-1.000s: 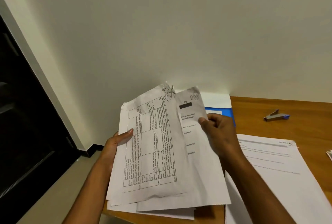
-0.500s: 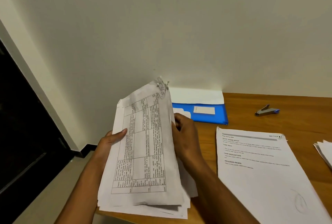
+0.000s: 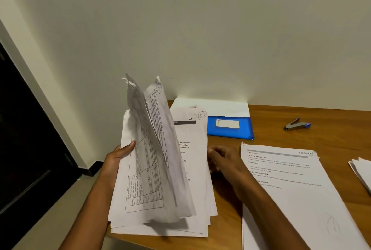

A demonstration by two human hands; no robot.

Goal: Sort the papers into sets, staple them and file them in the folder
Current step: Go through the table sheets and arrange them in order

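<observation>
A thick stack of printed papers (image 3: 192,169) stands on its lower edge at the desk's left corner. My left hand (image 3: 118,159) grips the front sheets (image 3: 148,159), which carry a printed table and lean up and to the left. Behind them a page marked "S8" at its top shows. My right hand (image 3: 222,159) holds the right edge of the back pages, fingers curled round it. A blue folder (image 3: 230,129) with a white label lies flat by the wall. A grey and blue stapler (image 3: 297,125) lies farther right.
A sorted set of sheets (image 3: 291,189) lies flat on the wooden desk (image 3: 321,129) right of my right arm. The corner of another pile (image 3: 361,171) shows at the right edge. Left of the desk there is floor and a dark doorway (image 3: 24,139).
The front sheets have been leafed up and to the left, baring the "S8" page behind. My right hand slid from behind the stack to its right edge.
</observation>
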